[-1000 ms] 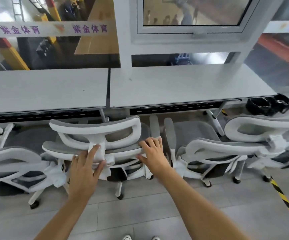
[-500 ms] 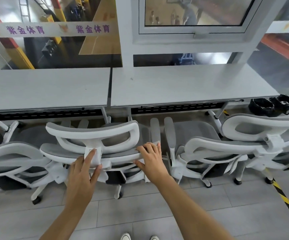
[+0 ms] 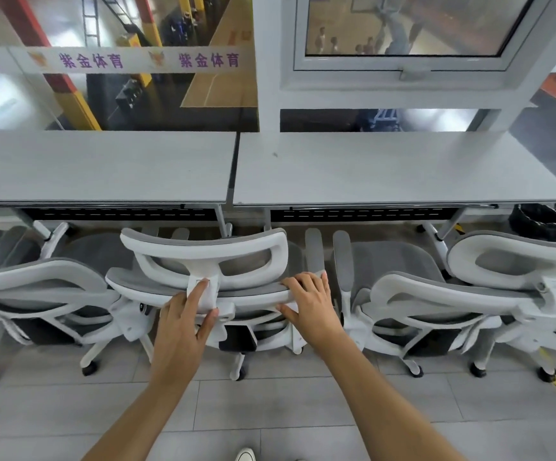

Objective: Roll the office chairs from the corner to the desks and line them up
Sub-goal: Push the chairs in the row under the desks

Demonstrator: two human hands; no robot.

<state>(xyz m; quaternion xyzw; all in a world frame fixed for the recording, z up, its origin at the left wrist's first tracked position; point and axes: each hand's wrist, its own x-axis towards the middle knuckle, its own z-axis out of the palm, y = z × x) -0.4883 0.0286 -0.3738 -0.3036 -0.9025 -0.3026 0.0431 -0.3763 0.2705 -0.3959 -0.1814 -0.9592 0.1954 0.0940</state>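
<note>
White-framed middle chair (image 3: 203, 261) faces the desks (image 3: 386, 168), backrest running left-right. I note left hand (image 3: 180, 324) flat on its spine, right hand (image 3: 310, 301) gripping the top edge.

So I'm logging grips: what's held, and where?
The middle chair: left hand on its headrest post, right hand gripping the backrest's top edge.
</note>
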